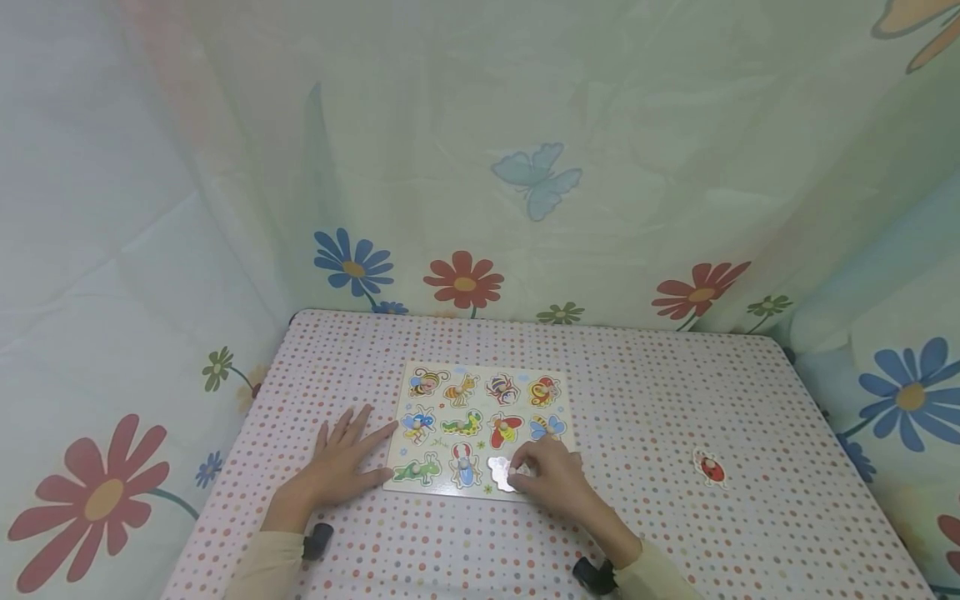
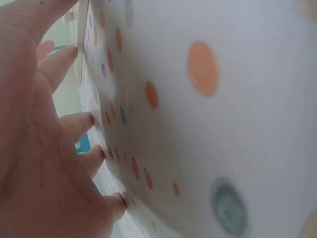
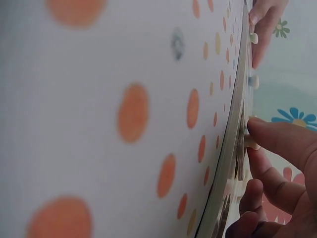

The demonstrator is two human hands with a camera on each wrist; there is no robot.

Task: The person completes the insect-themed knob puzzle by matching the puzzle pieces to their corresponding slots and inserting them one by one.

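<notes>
A wooden peg puzzle board point(image 1: 480, 493) with knobbed insect pieces lies on the table. My left hand point(image 1: 333, 467) is spread flat at its left side, fingers straight, with thumb and index tips at the board's edge. My right hand point(image 1: 555, 477) is over the lower right of the board. Its thumb and index finger pinch the small pale knob point(image 3: 251, 143) of a puzzle piece point(image 3: 240, 156), close over the board; the picture on that piece is hidden. Beside those fingertips shows a white, scalloped shape point(image 1: 500, 472). The right hand covers the board's lower right corner.
A ladybug puzzle piece point(image 1: 709, 468) lies apart on the dotted tablecloth point(image 1: 637, 400), right of the board. Curtains point(image 1: 420, 167) printed with flowers and butterflies stand behind the table and at both sides. Dark straps with cameras point(image 1: 595, 575) sit at both wrists.
</notes>
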